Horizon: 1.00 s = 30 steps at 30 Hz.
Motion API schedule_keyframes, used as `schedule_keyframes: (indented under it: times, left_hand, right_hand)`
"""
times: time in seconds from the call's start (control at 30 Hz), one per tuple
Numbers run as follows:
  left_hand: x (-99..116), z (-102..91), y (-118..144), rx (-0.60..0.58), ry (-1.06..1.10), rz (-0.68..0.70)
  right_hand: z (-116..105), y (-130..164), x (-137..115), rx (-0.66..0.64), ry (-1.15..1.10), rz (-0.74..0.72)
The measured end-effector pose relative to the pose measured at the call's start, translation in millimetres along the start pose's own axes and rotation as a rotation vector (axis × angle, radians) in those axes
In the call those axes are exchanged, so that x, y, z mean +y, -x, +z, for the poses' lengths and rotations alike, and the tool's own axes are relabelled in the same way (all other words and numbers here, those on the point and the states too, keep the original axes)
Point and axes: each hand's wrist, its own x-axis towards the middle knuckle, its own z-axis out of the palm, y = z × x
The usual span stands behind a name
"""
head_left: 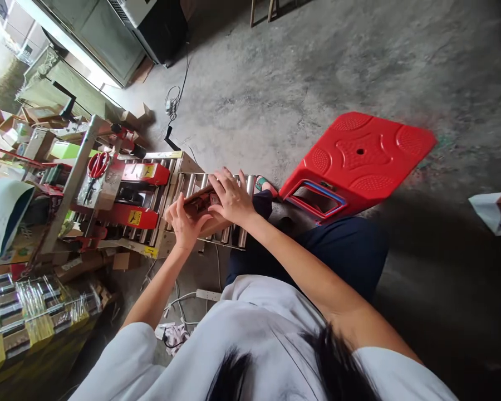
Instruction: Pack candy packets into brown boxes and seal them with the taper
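A small open cardboard box (215, 225) rests on the metal rollers at the free end of a roller conveyor (191, 182). Dark and reddish contents show inside it, too shaded to name. My left hand (184, 225) grips the box's left end, its thumb along the near side and its fingers on the far side. Across the right end lies my right hand (232, 199), fingers over the edge and thumb at the near side, hiding part of the box.
Left on the conveyor stands a red taping machine (144, 216), with red-handled scissors (98, 165) on its frame. A red plastic stool (361, 159) stands to my right. Cartons (42, 146) pile up at far left. Cables and a power strip (209, 295) lie below the conveyor.
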Motion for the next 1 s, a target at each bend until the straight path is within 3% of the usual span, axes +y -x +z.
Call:
schedule_keyframes:
  times: [0.13,0.3,0.47,0.53,0.63,0.73,0.83,0.9,1.0]
  left_hand:
    - [-0.8,-1.5,3.7,-0.034,0.025,0.002]
    - [6.7,-9.7,3.5,-0.177,0.004,0.109]
    - [37.4,2.9,-3.5,-0.460,-0.074,0.194]
    - [44.0,11.7,-12.1,-0.503,-0.097,0.184]
    - [30.1,15.3,-31.8,-0.564,-0.046,0.335]
    - [3.1,4.5,-47.0,-0.700,0.010,0.515]
    - [0.7,-4.1,-44.3,-0.758,-0.011,0.448]
    - [19.8,-0.1,-31.8,-0.742,-0.007,0.332]
    - [59.5,17.9,-9.6,-0.593,0.014,0.153]
  right_hand:
    - [8.3,19.5,12.7,-0.089,-0.048,-0.009]
    - [11.2,27.5,17.3,-0.095,-0.088,0.013]
    - [8.6,21.4,19.1,-0.113,-0.106,0.049]
    - [9.2,24.4,18.0,-0.098,-0.101,0.071]
    - [11.8,35.8,6.6,-0.064,-0.087,0.097]
    - [16.1,44.0,-15.0,-0.065,-0.135,0.106]
    - [19.5,40.1,-28.9,-0.045,-0.342,0.147]
    - [19.1,36.2,-24.3,-0.021,-0.607,0.212]
    - [14.4,43.0,-0.2,0.071,-0.978,0.446]
